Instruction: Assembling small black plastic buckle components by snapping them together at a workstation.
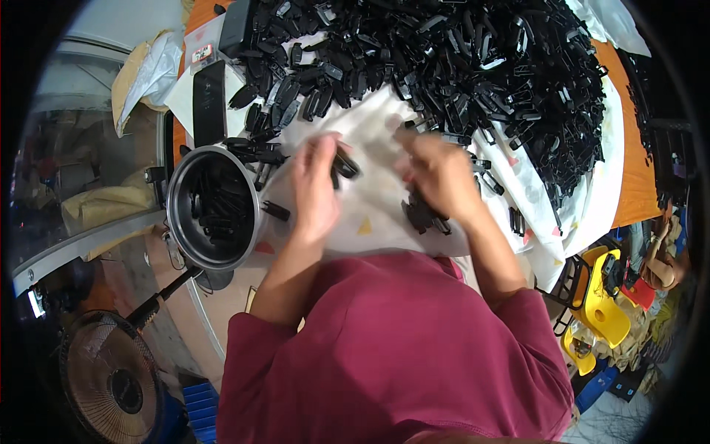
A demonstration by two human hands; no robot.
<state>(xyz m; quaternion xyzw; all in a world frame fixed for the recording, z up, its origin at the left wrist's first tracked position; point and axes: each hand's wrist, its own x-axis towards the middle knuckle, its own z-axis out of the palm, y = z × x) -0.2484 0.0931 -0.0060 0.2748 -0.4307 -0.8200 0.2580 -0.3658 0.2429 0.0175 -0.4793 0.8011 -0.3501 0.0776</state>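
My left hand [314, 189] is closed on a small black plastic piece [346, 164], held above the white cloth [362, 203]. To the right, my right hand [442, 176] is over the cloth, its fingers smeared by motion. Whether it holds anything does not show. Several loose black pieces [425, 216] lie just under its wrist side. Beyond both hands spreads a big heap of similar black plastic pieces [444, 59]. A round metal pot [174, 222] with more black pieces inside stands left of my left hand.
A dark phone-shaped slab [209, 103] lies at the table's far left, near a clear bag [203, 48]. The table's orange edge [632, 177] shows at right. A fan [111, 381] stands lower left; yellow chairs [600, 300] and another person [662, 263] are at right.
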